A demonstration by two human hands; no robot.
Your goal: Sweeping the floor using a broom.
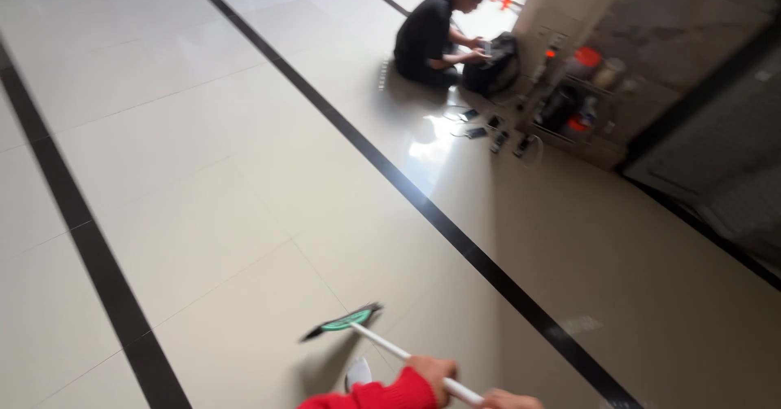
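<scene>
I hold a floor broom by its white handle (390, 348). The handle slants down and away to a flat green and black head (342, 322) that rests on the pale tiled floor (203, 214). My left hand (433, 375), in a red sleeve, is closed around the handle at the bottom edge of the view. Just to its right, my right hand (508, 399) grips the same handle higher up and is partly cut off by the frame. A small white shape (358, 372) lies on the floor under the handle; I cannot tell what it is.
Another person in black (427, 34) sits on the floor at the back beside a black bag (492, 67). Several small dark devices (488, 128) lie near them. A low shelf with red and dark containers (573, 91) stands by a pillar. Black strips (423, 201) cross the tiles.
</scene>
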